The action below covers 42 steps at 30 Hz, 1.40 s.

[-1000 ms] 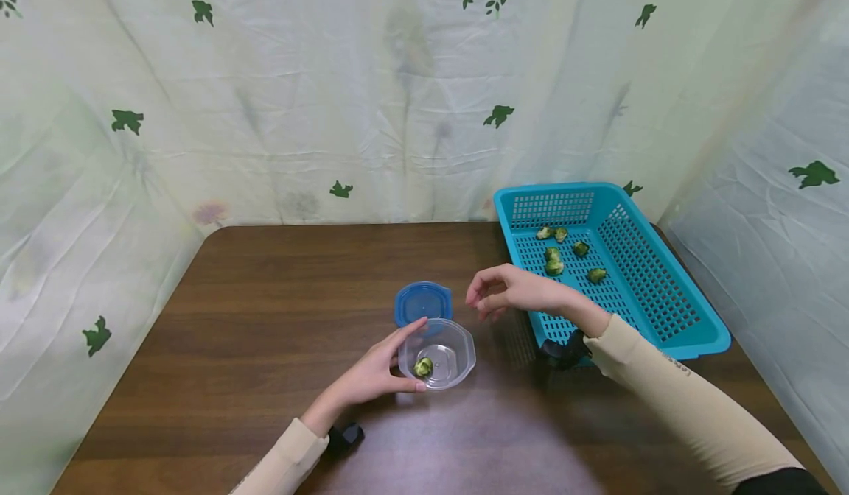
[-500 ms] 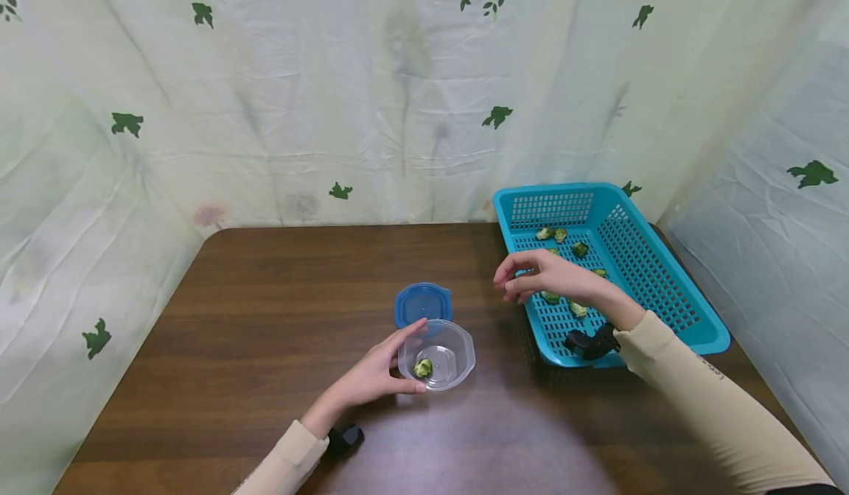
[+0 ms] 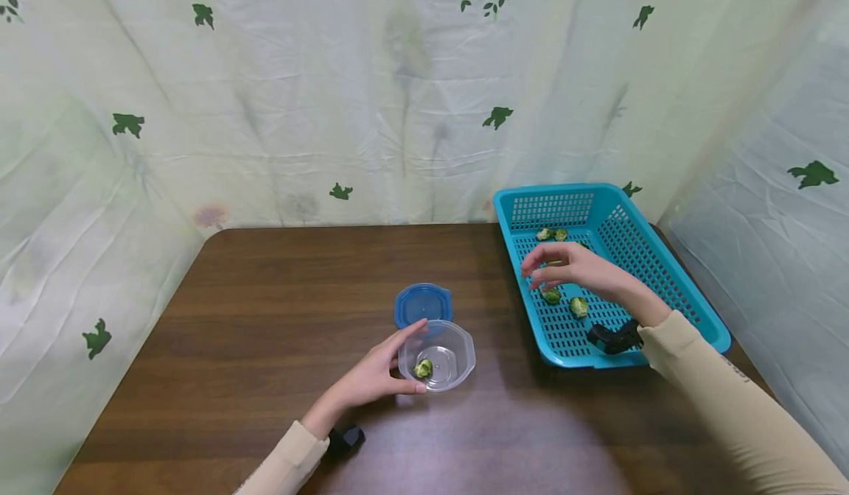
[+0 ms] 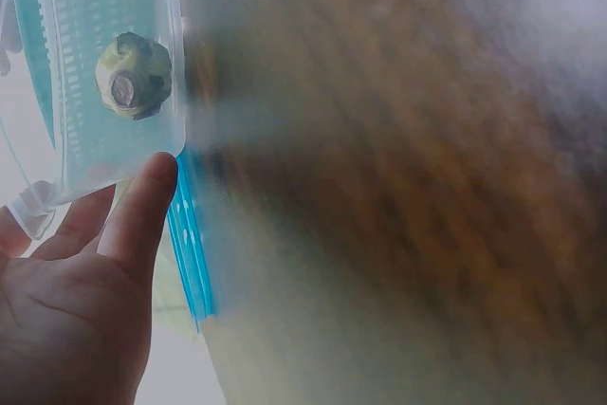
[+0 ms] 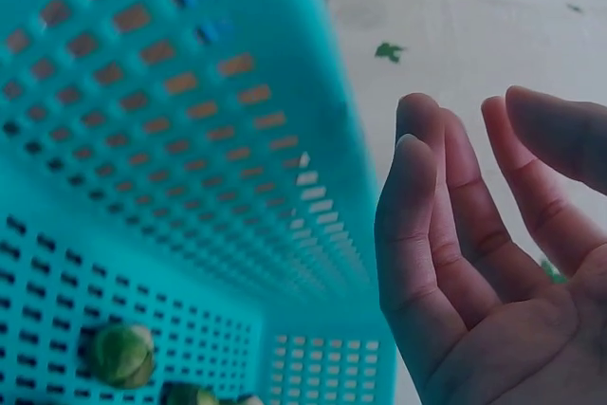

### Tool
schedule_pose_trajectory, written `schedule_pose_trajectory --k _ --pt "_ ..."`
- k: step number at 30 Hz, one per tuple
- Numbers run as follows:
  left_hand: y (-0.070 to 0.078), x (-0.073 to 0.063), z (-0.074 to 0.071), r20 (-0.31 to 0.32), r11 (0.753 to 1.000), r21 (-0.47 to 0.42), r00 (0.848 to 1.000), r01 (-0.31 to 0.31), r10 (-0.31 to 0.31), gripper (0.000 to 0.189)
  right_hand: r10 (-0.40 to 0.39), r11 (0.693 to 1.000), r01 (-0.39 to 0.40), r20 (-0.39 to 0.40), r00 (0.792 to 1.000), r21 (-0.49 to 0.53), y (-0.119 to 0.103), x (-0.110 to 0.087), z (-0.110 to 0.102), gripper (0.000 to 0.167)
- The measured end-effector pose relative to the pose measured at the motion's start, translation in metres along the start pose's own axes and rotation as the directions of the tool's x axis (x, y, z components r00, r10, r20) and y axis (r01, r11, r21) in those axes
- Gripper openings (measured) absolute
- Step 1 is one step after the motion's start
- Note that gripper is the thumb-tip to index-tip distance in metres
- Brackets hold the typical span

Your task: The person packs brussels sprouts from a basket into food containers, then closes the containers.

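My left hand [image 3: 374, 370] holds a small clear plastic container [image 3: 458, 359] on the table, thumb on its near side and fingers on its far side. One Brussels sprout [image 3: 422, 367] lies inside; in the left wrist view the sprout [image 4: 134, 76] shows its cut stem through the clear wall. Over the blue basket [image 3: 710, 339] hovers my right hand [image 3: 584, 270], fingers loosely bent and nothing between them. Several sprouts lie on the basket floor, among them a near one [image 3: 578, 307]; the hand hides some. From the right wrist, another sprout [image 5: 123, 356] shows below the basket wall.
A round blue lid [image 3: 423, 302] lies on the wooden table [image 3: 298, 296] just behind the container. White curtain [image 3: 298, 97] with leaf prints hangs behind and at both sides. The basket's raised rim stands at the table's right.
My right hand has moved right, from beside the container to over the basket, uncovering the near sprouts and covering farther ones. The left hand and container have stayed in place.
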State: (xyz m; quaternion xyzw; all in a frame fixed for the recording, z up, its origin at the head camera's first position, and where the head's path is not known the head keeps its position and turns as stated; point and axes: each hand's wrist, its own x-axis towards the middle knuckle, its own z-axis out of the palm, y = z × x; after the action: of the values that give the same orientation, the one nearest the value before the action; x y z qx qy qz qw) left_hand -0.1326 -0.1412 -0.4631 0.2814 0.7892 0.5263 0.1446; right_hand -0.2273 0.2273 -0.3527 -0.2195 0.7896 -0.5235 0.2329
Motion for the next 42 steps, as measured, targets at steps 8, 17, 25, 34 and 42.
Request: schedule_pose_trajectory --k 8,17,25,34,42 --pt "0.001 -0.001 0.000 0.002 1.000 -0.004 1.000 0.013 -0.013 0.092 0.015 1.000 -0.014 -0.028 1.000 0.024 0.016 -0.005 -0.015 0.025" --pt "0.000 -0.001 0.000 -0.003 1.000 0.006 1.000 0.018 -0.018 0.093 0.077 0.997 -0.077 -0.037 0.996 0.000 0.038 -0.010 -0.033 0.033" --pt "0.000 -0.001 -0.001 -0.005 1.000 0.008 1.000 0.016 -0.016 0.093 0.139 0.989 -0.140 -0.039 0.990 -0.039 0.047 -0.017 -0.045 0.037" --pt "0.000 -0.001 0.000 -0.004 1.000 0.005 1.000 0.022 -0.022 0.094 0.218 0.973 -0.218 -0.013 0.976 -0.071 0.056 -0.023 -0.054 0.044" --pt "0.001 -0.001 0.000 0.002 1.000 0.002 1.000 0.029 -0.029 0.095 0.279 0.958 -0.273 0.057 0.959 -0.086 0.070 -0.024 -0.061 0.042"
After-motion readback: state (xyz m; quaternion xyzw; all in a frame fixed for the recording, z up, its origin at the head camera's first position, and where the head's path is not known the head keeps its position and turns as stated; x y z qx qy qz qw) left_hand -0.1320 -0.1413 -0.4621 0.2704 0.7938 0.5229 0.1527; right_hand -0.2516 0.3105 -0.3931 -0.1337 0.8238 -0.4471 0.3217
